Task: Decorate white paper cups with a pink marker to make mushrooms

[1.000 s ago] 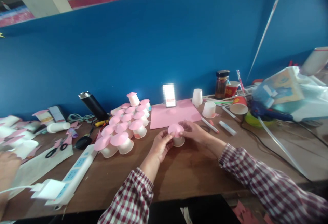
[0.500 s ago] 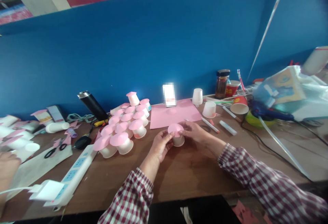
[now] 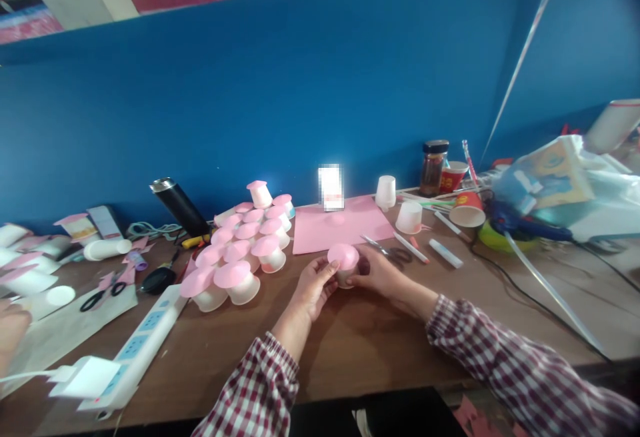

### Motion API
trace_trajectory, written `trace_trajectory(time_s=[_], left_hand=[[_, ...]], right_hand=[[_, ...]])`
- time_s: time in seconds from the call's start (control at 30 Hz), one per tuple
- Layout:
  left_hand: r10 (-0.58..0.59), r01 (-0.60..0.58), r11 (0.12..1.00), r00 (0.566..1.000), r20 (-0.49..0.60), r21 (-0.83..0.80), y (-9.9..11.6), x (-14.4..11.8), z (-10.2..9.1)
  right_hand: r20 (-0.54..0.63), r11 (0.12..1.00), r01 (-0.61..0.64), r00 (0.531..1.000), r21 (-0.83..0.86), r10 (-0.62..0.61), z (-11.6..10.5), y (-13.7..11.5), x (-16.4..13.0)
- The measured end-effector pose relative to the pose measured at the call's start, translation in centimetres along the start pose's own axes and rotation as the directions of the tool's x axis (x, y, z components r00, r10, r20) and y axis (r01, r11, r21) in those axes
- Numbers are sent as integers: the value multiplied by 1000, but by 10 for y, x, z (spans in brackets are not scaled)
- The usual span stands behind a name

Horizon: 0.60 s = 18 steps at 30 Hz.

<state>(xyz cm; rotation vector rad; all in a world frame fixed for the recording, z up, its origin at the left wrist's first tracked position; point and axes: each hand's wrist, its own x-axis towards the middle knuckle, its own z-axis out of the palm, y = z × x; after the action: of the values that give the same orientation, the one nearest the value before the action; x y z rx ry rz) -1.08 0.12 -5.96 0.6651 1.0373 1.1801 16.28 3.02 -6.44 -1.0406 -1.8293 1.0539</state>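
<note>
Between my two hands is an upside-down paper cup (image 3: 344,278) with a pink paper cone top (image 3: 344,254) on it. My left hand (image 3: 311,287) is closed on its left side, thumb on the rim of the pink top. Fingers of my right hand (image 3: 381,276) wrap the cup's right side, lower down. A pink paper sheet (image 3: 315,232) lies just beyond, and a pair of scissors (image 3: 397,255) rests behind my right hand. To the left stand several cups with pink tops (image 3: 237,276), grouped together.
A power strip (image 3: 150,337) with a white charger (image 3: 93,378) is at left, near a black flask (image 3: 180,207). Another person's hand (image 3: 13,330) shows at the left edge. White cups (image 3: 410,217), markers (image 3: 445,252), a jar (image 3: 434,167) and a glue gun (image 3: 525,220) are at right.
My right hand has shifted from the edge of the pink top down onto the cup's side. More of the scissors behind it now shows. My left hand stays in place.
</note>
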Motion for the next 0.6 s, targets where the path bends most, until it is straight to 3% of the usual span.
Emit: trace_trajectory(time_s=[0.13, 0.23, 0.3, 0.37, 0.4, 0.5, 0.6], left_hand=[[13, -13, 997, 1000, -4, -74, 1, -1, 0], [75, -89, 987, 991, -109, -132, 3, 3, 1], [133, -151, 984, 975, -176, -93, 3, 9, 2], [237, -228, 971, 953, -186, 69, 2, 17, 1], [319, -282, 937, 932, -172, 207, 1, 21, 0], [561, -445, 692, 827, -36, 568, -4, 29, -2], [560, -490, 581, 820, 118, 650, -8, 31, -3]], right_hand=[[-46, 997, 13, 999, -78, -17, 2, 2, 0], [-77, 995, 1, 997, -98, -9, 0, -1, 0], [-99, 994, -21, 995, -110, 10, -4, -7, 3], [-132, 989, -42, 991, -140, 24, -8, -15, 10], [-151, 986, -49, 988, -158, 25, -11, -19, 15], [-207, 976, -62, 978, -210, 17, -17, -33, 36], [-215, 961, -49, 977, -273, -11, -15, -42, 65]])
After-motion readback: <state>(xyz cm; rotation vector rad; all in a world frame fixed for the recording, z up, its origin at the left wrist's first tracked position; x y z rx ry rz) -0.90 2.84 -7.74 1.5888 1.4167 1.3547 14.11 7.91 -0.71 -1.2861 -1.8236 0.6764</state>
